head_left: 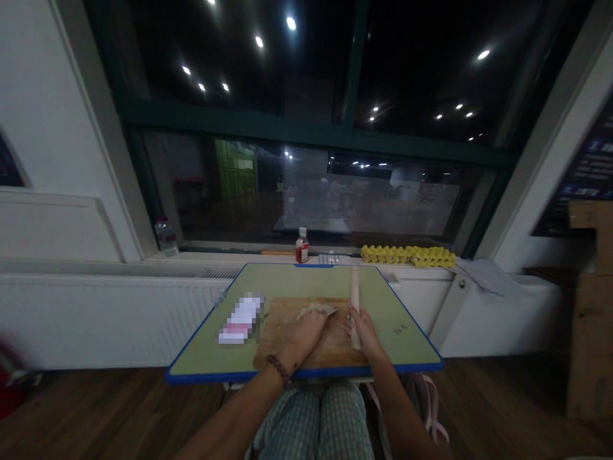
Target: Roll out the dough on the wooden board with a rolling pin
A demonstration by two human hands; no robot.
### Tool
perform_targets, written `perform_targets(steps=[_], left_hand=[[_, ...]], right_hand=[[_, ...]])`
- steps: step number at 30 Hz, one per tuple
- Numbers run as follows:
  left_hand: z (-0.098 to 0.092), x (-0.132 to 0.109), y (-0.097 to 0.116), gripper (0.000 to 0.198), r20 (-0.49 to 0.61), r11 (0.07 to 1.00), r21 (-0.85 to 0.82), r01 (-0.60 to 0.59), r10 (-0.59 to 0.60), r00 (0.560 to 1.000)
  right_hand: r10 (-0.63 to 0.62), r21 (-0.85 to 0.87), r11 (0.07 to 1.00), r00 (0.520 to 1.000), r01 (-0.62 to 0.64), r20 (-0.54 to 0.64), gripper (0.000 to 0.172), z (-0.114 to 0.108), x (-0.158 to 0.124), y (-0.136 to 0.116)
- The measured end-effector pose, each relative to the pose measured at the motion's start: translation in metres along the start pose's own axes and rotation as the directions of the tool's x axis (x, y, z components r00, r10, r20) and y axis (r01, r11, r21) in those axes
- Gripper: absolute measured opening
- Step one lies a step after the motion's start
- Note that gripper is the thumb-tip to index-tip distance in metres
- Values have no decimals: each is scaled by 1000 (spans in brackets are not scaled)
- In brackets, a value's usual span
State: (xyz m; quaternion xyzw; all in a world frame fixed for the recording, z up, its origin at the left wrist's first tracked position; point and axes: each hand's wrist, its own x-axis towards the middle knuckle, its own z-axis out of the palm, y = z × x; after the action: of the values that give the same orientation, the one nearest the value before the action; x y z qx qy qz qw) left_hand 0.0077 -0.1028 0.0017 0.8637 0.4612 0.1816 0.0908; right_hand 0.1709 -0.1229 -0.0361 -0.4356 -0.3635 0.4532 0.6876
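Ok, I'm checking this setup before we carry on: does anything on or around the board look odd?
Two things stand out. A pixelated, blurred item lies on the green board, so it can't be identified. A crumpled grey cloth droops untidily over the edge of the white sill, off to the right.

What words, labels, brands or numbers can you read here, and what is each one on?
Nothing here is legible.
Pink-and-white package on the green board: pixelated, unreadable.
Small bottle's label: too small to read.
Dark poster: too blurred to read.
Marks on the board: too small to read.
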Motion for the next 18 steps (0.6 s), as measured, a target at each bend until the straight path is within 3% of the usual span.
perform_targets(steps=[2, 5, 8, 9, 12, 15, 18], left_hand=[[-9, 0, -13, 30, -100, 985, -167, 41, -58, 993], [-24, -1, -29, 38, -239, 933, -328, 146, -231, 943], [-30, -4, -33, 41, -254, 809, -550, 209, -401, 880], [-29, -5, -32, 39, -229, 719, -666, 198, -450, 863], [-17, -5, -24, 33, -125, 338, -938, 79, -540, 832], [-3, -5, -17, 31, 49, 13, -998, 69, -574, 818], [3, -7, -14, 24, 260, -299, -949, 99, -568, 781]], right_hand=[[35, 35, 999, 999, -35, -20, 56, 1, 0, 0], [56, 51, 997, 998, -55, -28, 56, 1, 0, -2], [59, 40, 998, 998, -57, -34, 55, 0, 0, -2], [57, 38, 998, 998, -55, -33, 54, 0, 0, -2], [52, 48, 998, 998, -50, -23, 52, -1, 1, 0], [52, 59, 997, 998, -51, -24, 52, -3, 2, 2], [35, 40, 999, 999, -34, -17, 52, -4, 2, 3]])
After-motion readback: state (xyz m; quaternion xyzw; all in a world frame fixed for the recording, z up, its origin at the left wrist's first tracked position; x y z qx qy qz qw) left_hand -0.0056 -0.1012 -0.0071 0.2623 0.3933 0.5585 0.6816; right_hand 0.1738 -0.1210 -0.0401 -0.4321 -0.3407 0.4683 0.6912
